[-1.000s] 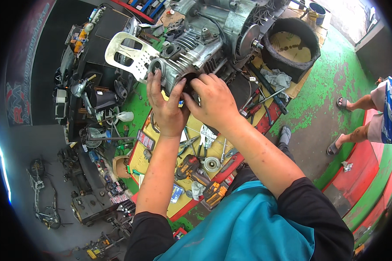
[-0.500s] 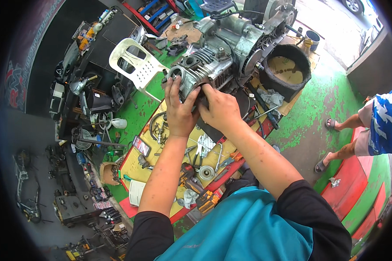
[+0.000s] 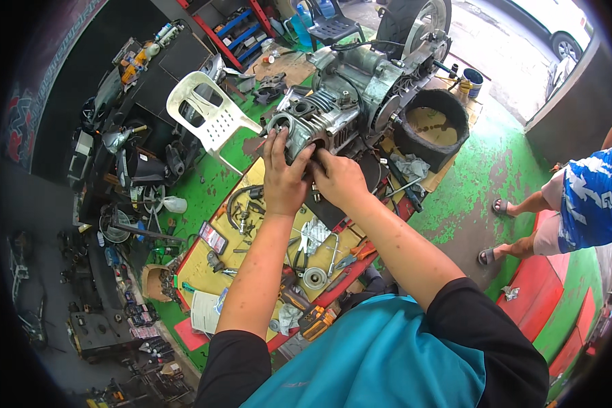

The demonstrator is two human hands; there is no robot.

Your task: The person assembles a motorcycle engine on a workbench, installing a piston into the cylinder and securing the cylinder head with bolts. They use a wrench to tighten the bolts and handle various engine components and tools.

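Note:
A grey metal scooter engine [image 3: 360,88] lies on the floor, its finned cylinder [image 3: 313,122] pointing toward me. My left hand [image 3: 283,173] grips the near end of the cylinder from the left, fingers over its rim. Beside it, my right hand [image 3: 338,178] presses against the cylinder's underside, fingers curled and partly hidden behind the left hand. A rear wheel [image 3: 415,24] stands at the engine's far end.
A yellow mat [image 3: 251,262] under my arms holds several tools and small parts. A white plastic chair [image 3: 207,115] lies to the left, a black tyre tub [image 3: 432,126] to the right. Another person [image 3: 578,200] in sandals stands at the right. Parts clutter the left side.
The view has tilted so the engine and hands sit lower and nearer the middle. Both hands stay on the cylinder, with the left fingers higher over its rim.

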